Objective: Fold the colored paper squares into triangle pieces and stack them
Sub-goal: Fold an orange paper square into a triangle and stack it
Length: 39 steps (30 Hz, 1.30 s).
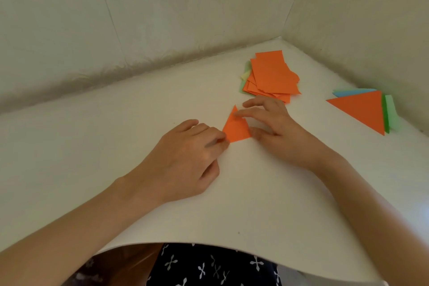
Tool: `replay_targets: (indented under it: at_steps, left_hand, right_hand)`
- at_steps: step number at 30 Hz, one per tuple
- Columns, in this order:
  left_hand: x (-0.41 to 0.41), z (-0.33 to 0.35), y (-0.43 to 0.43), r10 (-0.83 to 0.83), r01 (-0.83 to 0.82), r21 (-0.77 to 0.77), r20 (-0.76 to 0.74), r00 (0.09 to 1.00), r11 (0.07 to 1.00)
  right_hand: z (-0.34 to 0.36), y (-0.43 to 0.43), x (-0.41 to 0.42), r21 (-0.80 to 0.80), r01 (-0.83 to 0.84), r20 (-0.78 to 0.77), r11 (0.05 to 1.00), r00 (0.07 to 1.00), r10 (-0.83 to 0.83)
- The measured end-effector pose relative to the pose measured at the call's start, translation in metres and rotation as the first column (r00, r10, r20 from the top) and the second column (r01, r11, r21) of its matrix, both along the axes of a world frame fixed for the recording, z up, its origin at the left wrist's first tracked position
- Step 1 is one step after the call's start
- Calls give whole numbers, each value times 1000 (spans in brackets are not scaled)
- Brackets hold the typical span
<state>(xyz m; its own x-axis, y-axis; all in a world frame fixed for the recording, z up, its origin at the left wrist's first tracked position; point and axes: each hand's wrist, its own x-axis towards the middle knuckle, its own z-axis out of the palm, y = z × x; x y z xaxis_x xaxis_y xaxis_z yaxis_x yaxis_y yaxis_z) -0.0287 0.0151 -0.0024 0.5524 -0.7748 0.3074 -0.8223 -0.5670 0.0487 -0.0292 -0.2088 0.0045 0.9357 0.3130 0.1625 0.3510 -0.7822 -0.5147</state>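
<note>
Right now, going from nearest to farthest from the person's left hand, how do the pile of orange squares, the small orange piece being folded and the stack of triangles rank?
From the left hand:
1. small orange piece, at its fingertips, in the centre.
2. pile of orange squares, farther back and to the right.
3. stack of triangles, at the far right.

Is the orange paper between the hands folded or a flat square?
Folded: the orange paper shows a triangle outline; left hand pinches a corner, right hand presses it.
</note>
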Motion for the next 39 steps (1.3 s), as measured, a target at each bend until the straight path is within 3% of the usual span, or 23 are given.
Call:
replay_targets:
  at_steps: [6, 12, 18, 22, 27, 31, 35, 39]
  left_hand:
    - [2, 1, 2, -23, 21, -66, -26, 999, 998]
    - [-1, -1, -1, -7, 7, -52, 6, 1000, 999]
    - [-3, -1, 0, -1, -4, -105, -45, 999, 995]
    - [-2, -2, 2, -5, -16, -148, -137, 991, 989]
    - [-1, -2, 2, -26, -7, -187, -171, 985, 982]
    - [2, -1, 4, 39, -115, -326, -231, 972, 938]
    - [6, 4, 4, 66, -376, -521, -518, 853, 766]
    - [13, 10, 7, -156, -481, -575, -733, 662, 661]
  right_hand:
    - [-5, 18, 0, 60, 25, 66, 998, 997, -29]
    - [-10, 16, 0, -140, -47, 309, 989, 947, 89]
    - [-7, -5, 1, -196, 33, 207, 980, 978, 8]
    - [-5, -4, 2, -65, 50, 146, 997, 988, -40]
    - [-13, 14, 7, -104, -69, 125, 992, 989, 82]
    - [-12, 17, 6, 19, -93, 113, 995, 989, 90]
    - [-5, 21, 2, 57, -173, 297, 983, 943, 149]
    - [7, 26, -4, 54, -226, 538, 973, 827, 162]
